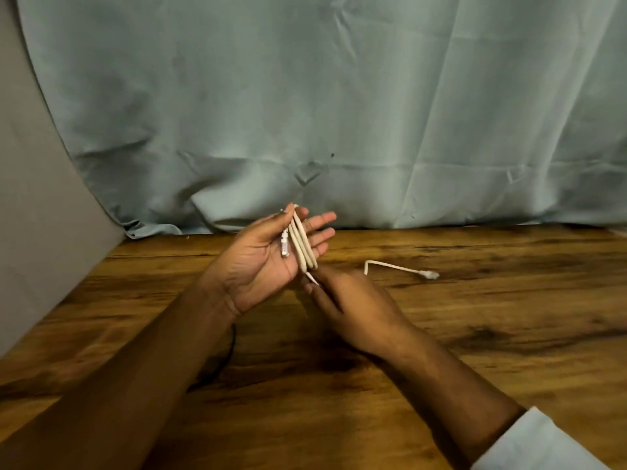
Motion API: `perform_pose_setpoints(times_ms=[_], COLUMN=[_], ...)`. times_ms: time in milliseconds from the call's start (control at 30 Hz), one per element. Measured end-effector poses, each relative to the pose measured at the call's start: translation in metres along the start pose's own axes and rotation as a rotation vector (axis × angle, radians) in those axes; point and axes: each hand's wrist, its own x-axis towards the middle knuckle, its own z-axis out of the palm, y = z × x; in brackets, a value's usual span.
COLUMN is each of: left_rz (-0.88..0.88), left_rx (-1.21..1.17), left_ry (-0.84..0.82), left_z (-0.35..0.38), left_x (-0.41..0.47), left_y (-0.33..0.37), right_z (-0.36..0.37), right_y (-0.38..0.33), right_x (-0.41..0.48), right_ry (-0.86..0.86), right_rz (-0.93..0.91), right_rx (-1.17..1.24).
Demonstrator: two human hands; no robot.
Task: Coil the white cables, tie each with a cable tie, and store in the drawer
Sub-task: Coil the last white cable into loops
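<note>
Bare forearms [135, 385] reach over the wooden table [509, 334]. Palm up, the left hand [261, 262] pins the coiled white cable [303, 245] across its straight fingers with the thumb. Just below the coil, the right hand [353, 303] pinches a trailing strand [312, 279]. Further right, a loose cable end [400, 267] rests on the wood.

Brown wooden surface [526, 317], streaked with dark grain. Carries the loose end of a white cable [395, 266] — bent sharply at one point, plug at the right tip — right of centre. Near the front left, a thin black cord [231, 347], partly hidden.
</note>
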Motion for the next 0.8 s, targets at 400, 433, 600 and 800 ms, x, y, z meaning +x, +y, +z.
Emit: perform_pose_setpoints(times_ms=[400,433,600,800], left_rz=[-0.063,-0.099,-0.235,-0.309], left_rx=[0.687,0.734,0.958,0.505], left_ry=[0.237,0.238,0.095,-0.121], left_z=[-0.018,-0.021,-0.023,-0.019], left_x=[-0.007,-0.008,-0.012,-0.014], left_y=[-0.008,-0.008,-0.011,-0.008], right_z=[-0.029,-0.031,-0.036,-0.036], right_y=[0.003,0.007,0.013,0.028], right_x=[0.001,0.001,0.002,-0.003], right_ry=[0.026,0.035,0.053,0.171], right_rz=[-0.092,-0.086,-0.147,-0.056], right_rx=[-0.091,-0.082,-0.118,-0.124])
